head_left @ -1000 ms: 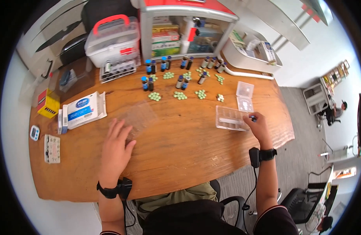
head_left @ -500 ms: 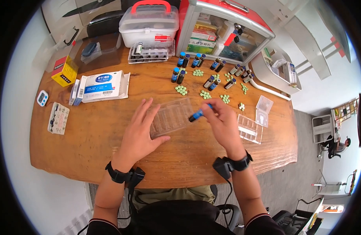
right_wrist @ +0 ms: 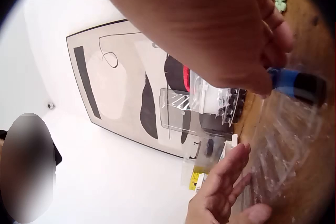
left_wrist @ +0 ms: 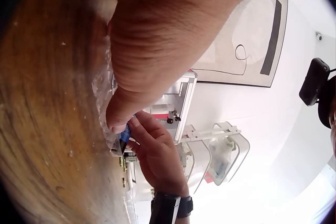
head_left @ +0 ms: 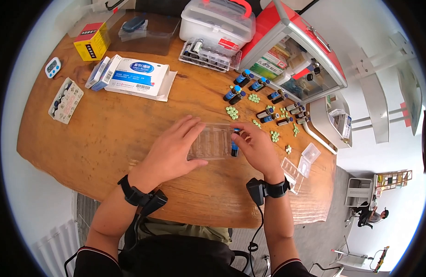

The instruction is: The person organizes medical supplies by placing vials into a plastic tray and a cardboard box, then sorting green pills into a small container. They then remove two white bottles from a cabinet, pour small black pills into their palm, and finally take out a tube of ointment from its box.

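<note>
A clear plastic tray with slots (head_left: 212, 144) lies on the wooden table in front of me. My left hand (head_left: 169, 150) rests at its left edge, fingers extended and thumb spread along the near side. My right hand (head_left: 256, 150) pinches a small dark bottle with a blue label (head_left: 234, 147) between thumb and fingers. That bottle overlaps the tray's right end in the head view. In the right wrist view the dark end of the bottle (right_wrist: 308, 88) points over the tray's slots (right_wrist: 281, 148).
Several small bottles (head_left: 261, 84) stand beyond the tray among piles of green tablets (head_left: 232, 112). To the right lie an open clear case (head_left: 309, 159) and a second tray (head_left: 291, 177). A white-blue carton (head_left: 138, 76) sits back left; a red cabinet (head_left: 291, 51) stands behind.
My right hand has come leftward from the second tray, bringing the blue-labelled bottle to the slotted tray's right end. My left hand has moved to the right along with the tray. The head view has turned.
</note>
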`<state>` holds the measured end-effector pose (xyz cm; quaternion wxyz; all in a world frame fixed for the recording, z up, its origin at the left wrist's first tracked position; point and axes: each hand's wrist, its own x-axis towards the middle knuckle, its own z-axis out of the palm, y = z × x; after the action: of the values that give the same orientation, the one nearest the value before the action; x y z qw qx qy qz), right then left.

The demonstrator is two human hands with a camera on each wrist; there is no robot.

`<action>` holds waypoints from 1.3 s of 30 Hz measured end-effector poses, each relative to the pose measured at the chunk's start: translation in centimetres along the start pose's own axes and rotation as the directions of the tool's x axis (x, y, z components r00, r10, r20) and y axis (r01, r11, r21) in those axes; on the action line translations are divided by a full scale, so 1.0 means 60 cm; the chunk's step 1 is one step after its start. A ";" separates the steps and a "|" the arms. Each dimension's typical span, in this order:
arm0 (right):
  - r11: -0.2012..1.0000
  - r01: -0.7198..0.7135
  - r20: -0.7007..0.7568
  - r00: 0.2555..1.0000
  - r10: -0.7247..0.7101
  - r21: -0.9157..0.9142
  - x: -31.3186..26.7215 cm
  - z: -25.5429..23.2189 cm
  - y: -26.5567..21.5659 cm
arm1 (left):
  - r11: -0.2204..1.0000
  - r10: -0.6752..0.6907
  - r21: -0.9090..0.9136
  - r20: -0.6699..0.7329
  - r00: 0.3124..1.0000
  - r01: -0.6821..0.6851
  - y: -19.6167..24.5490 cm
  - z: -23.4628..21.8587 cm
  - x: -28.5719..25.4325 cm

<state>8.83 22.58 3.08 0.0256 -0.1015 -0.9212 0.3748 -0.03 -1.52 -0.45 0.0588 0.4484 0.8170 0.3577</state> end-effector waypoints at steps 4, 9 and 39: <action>0.991 -0.012 -0.058 0.998 0.019 0.131 -0.013 0.018 0.016 | 1.000 -0.001 0.011 -0.002 1.000 0.001 -0.002 0.004 -0.003; 0.960 -0.144 -0.271 0.940 0.208 0.241 -0.050 0.026 0.022 | 1.000 0.014 0.018 0.002 1.000 -0.014 -0.005 0.005 -0.001; 0.871 -0.182 -0.333 0.873 0.357 0.456 -0.063 0.086 0.042 | 0.999 -0.002 -0.032 0.019 1.000 0.003 -0.001 0.003 0.011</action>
<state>12.32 20.01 -2.29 0.1838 -0.2997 -0.7715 0.5302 -0.41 -0.93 -0.50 0.0742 0.4498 0.8113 0.3662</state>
